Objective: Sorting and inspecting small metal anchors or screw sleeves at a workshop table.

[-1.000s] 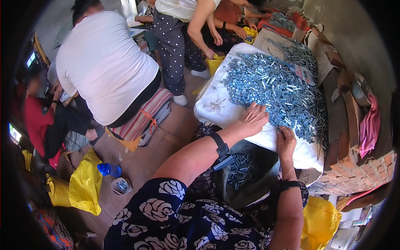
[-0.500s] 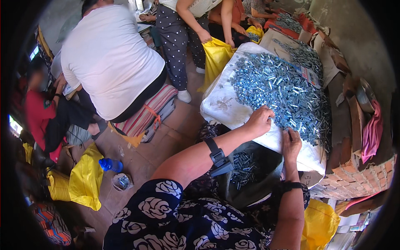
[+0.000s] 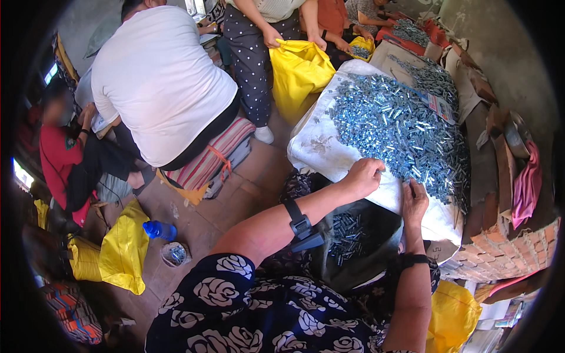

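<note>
A broad heap of small silvery metal tubes (image 3: pixel 394 126) covers the white sack-covered table (image 3: pixel 315 141) before me. At the heap's near edge my left hand (image 3: pixel 364 178) is closed, thumb and fingertips pinched together; what sits between them is too small to make out. Just right of it, my right hand (image 3: pixel 415 203) rests at the table's near edge with its fingers curled together by the tubes. Its fingertips are partly hidden. Below both hands, a dark cloth container (image 3: pixel 376 253) hangs at my lap with more metal tubes (image 3: pixel 346 235) in it.
Across the table's far left, a person holds a yellow sack (image 3: pixel 300 76) by its mouth. Another in a white shirt (image 3: pixel 165 82) sits at left. A blue bottle (image 3: pixel 160 230) and small basket (image 3: pixel 175 255) stand on the floor. Bricks (image 3: pixel 506 253) are at right.
My left hand has drawn slightly back toward me from the heap. My right hand has barely shifted. The other person's yellow sack has been raised and its mouth spread wider.
</note>
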Available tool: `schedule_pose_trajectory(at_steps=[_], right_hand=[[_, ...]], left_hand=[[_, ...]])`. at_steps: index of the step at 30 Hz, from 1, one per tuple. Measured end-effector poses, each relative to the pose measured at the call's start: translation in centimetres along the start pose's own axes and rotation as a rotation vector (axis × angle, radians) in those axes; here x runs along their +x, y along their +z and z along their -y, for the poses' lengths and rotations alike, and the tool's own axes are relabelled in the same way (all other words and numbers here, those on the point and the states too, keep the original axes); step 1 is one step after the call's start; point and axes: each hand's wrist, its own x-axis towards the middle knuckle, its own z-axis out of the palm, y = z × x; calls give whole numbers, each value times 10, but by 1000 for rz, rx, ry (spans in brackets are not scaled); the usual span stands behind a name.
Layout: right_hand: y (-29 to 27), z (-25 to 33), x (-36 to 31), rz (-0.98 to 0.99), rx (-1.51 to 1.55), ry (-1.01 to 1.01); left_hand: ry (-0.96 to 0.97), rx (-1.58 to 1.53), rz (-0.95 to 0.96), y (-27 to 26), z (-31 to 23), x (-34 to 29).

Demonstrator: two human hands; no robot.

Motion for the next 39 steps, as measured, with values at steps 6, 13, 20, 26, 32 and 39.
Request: schedule_pose_trajectory(at_steps=[6,13,20,26,32,39], right_hand=[[0,-4,-1,-19,26,4],[1,-3,-2,-42,137,67],[-2,-6,-4,-9,123,59],[-8,-6,-6,-7,3,-33],[-7,-6,0,41,-42,15],[-6,-6,0,29,1,23]], left_hand=[[-134,-39,130,-9,-9,-4],[-55,1,136,-15,-22,-8],[-109,-62,172,-28,-51,-16],[-76,-17,168,-50,-91,-27],[-16,12,130,-65,-117,-31],[-6,-32,138,-54,-115,-20]])
